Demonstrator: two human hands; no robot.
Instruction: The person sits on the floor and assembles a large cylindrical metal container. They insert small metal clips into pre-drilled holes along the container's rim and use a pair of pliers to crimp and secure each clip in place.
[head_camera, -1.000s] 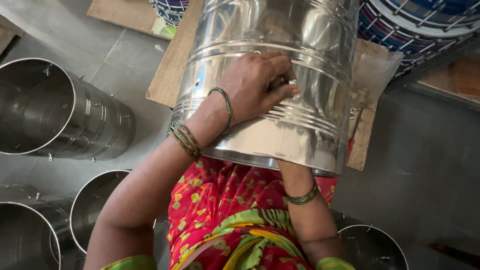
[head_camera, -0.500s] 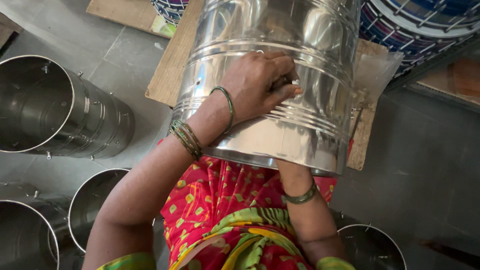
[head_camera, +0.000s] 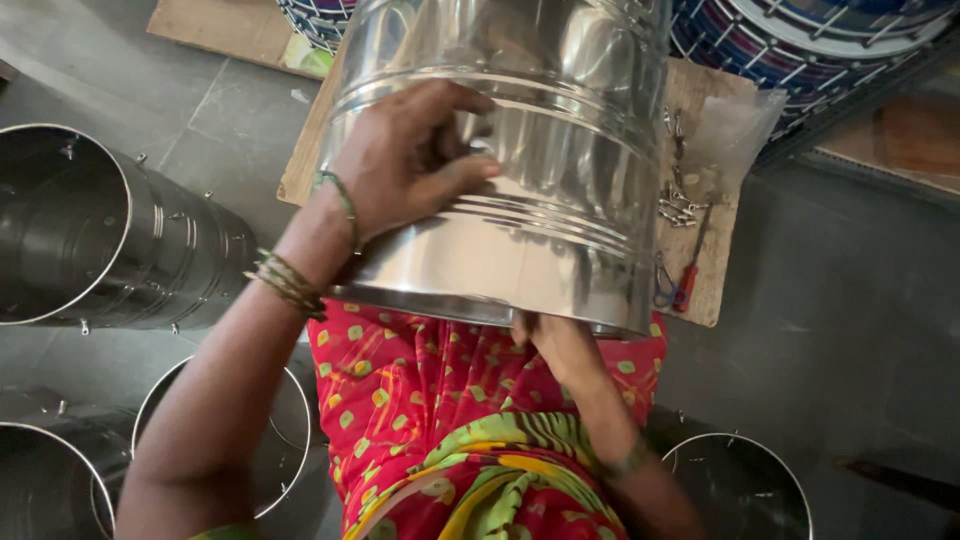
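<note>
Head view: at the left, open steel cylinders (head_camera: 70, 225) are laid on the grey floor. Since a second ago, little is changed: the left hand (head_camera: 410, 160) is kept curled on the ribbed wall of the shiny steel drum shell (head_camera: 520, 150), fingertips pinching something small, so the fitting work seems ongoing. The right hand (head_camera: 555, 345) is reached under the shell's rim; its grip cannot be told. On the wooden board's right edge, a clear plastic bag (head_camera: 735, 125) and loose metal hooks (head_camera: 680, 205) are seen.
</note>
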